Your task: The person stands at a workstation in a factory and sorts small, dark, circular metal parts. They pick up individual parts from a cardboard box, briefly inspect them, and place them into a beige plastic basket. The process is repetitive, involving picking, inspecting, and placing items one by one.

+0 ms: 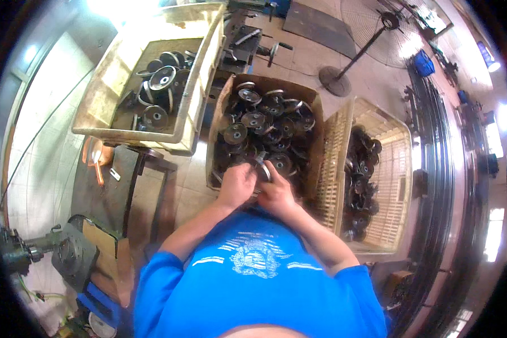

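Observation:
My right hand (277, 190) is closed round a dark metal wheel-like disc (263, 170) with a shiny rim, held nearly edge-on. Pressed close beside it is my left hand (238, 184), its fingers bent in and gripping at the same disc; their tips are partly hidden. Both hands are over the near end of a brown, worn box (221, 109). Heaped inside that box are several similar metal discs (253, 119) with hubs and bright rims, lying at many angles.
A cream plastic crate (87, 115) with more discs stands at the left. To the right, a slatted crate (403, 186) holds dark metal parts (361, 186). An orange-handled tool (98, 169) lies on the dark bench (110, 194). A fan stand (336, 81) and long bars (434, 169) are farther off.

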### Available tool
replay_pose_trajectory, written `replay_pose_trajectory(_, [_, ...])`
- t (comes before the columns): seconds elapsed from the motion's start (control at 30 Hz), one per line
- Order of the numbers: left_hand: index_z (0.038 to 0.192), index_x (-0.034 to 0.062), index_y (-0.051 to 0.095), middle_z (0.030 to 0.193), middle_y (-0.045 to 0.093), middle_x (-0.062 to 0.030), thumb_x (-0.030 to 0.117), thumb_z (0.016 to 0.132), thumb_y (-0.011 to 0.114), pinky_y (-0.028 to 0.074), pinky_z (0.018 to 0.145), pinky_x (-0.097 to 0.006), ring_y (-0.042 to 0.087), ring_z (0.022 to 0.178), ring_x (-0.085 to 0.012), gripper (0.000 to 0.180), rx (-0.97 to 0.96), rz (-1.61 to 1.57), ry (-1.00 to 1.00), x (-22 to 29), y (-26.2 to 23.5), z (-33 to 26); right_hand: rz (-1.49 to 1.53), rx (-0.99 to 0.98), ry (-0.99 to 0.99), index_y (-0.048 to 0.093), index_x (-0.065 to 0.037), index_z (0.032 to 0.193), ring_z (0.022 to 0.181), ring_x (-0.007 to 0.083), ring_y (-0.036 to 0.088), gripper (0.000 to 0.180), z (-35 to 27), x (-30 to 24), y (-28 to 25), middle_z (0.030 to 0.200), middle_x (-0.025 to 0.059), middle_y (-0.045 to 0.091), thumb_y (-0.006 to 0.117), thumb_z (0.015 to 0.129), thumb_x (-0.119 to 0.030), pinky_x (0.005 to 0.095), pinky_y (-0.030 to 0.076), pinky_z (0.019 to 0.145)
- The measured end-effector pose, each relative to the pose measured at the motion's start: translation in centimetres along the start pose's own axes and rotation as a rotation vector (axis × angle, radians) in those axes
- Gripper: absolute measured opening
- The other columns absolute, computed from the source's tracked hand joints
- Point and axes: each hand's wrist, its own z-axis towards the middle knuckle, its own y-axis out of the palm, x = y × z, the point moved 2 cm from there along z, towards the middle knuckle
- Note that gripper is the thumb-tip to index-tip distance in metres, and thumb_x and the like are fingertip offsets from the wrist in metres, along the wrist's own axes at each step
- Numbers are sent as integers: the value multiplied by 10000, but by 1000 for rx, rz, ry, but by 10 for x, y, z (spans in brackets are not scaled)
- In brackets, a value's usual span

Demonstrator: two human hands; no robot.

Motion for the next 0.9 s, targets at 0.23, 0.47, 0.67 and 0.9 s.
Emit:
replay_pose_trajectory(0.23, [743,-21,562,596,525,-204,82,814,560,386,470,-372,540,513,-263,125,60,-37,-4,9,-15,1,148,-27,-18,611,-6,943,970,454,547,374,18,2,-6,1198,334,441,591,573,-59,442,490,787])
replay_pose_trajectory(0.47, [769,1,603,654,575,-186,130,802,568,425,524,-379,576,607,-355,137,173,-115,-42,13,-38,-17,-75,75,-21,577,-13,1093,1088,329,530,503,105,-23,-59,1239,235,468,562,593,-64,346,435,912])
replay_pose_trajectory(0.67, [776,-12,595,584,531,-116,182,846,553,402,501,-313,523,534,-166,210,214,-211,-252,-29,-69,-42,196,-63,-26,602,-34,1091,967,241,596,466,267,-120,-55,1087,157,594,633,628,-80,306,469,843])
replay_pose_trajectory(0.9, [700,17,554,493,444,13,150,865,537,292,341,-224,402,387,-60,213,277,-256,-295,-17,-88,-48,102,-84,40,666,-43,743,638,210,595,175,381,-55,57,701,115,628,568,717,-185,338,488,579])
